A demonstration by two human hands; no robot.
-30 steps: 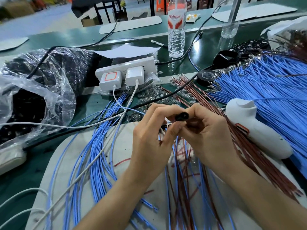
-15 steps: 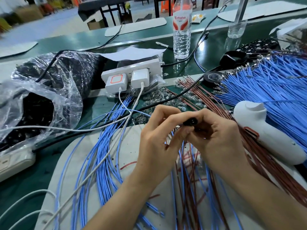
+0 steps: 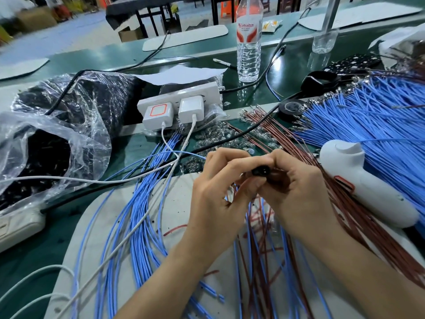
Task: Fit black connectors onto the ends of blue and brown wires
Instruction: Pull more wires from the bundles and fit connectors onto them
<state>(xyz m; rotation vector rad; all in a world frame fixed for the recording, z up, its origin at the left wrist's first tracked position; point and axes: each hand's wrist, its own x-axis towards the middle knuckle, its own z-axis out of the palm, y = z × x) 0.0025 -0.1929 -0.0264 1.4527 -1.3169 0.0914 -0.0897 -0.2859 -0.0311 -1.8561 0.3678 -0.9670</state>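
Connector (image 3: 261,172) between left hand (image 3: 216,199) and right hand (image 3: 296,189) (wires (image 3: 254,229) below the grip)

Water bottle (image 3: 249,40) label reads, seemingly, "Wahaha".

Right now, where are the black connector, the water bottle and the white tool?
black connector (image 3: 261,171), head view, its exposed end.
water bottle (image 3: 249,34), head view, its label.
white tool (image 3: 377,198), head view, its handle.

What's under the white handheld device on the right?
The brown wires run under the white device along its near side; blue wires fan out behind it. How far either bundle continues beneath is covered by its body.
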